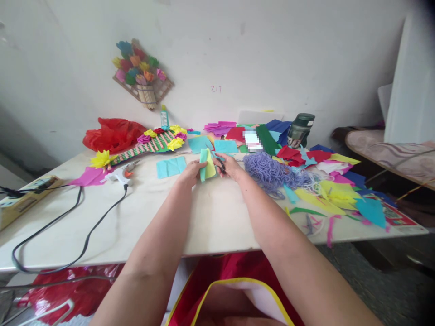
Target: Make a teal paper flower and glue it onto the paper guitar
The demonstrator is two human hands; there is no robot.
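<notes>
In the head view, my left hand is closed on a small stack of folded crepe paper, light blue on one side and yellow-green on the other. My right hand grips dark-handled scissors at the right edge of that paper. The blades are mostly hidden, so I cannot tell whether they touch it. Flat on the table left of my hands lies a light blue paper piece. More light blue sheets lie just beyond them.
A guitar-shaped craft with paper flowers lies back left, near a glue gun with a trailing black cord. Purple yarn, coloured paper scraps and a dark bottle stand at right. A power strip sits far left.
</notes>
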